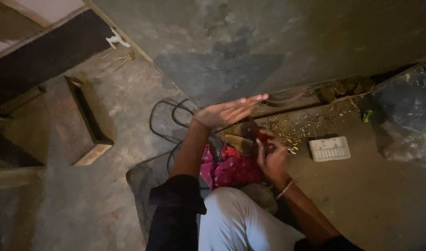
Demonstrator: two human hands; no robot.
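Note:
My left hand [227,111] is raised flat, palm up, fingers stretched toward the grey wall [269,42], and holds nothing. My right hand [271,158] is closed around a small dark red object [264,136] just below it, above a small block of wood [235,142]. A pink patterned cloth [229,169] lies under both hands, next to my knee in white trousers [236,218]. What the red object is I cannot tell in the dim light.
A black cable [164,116] loops on the concrete floor to the left. A white slotted plastic box [329,148] lies to the right, with wood chips and debris [301,125] along the wall's base. A wooden frame [89,116] lies left; a plastic sheet [408,121] far right.

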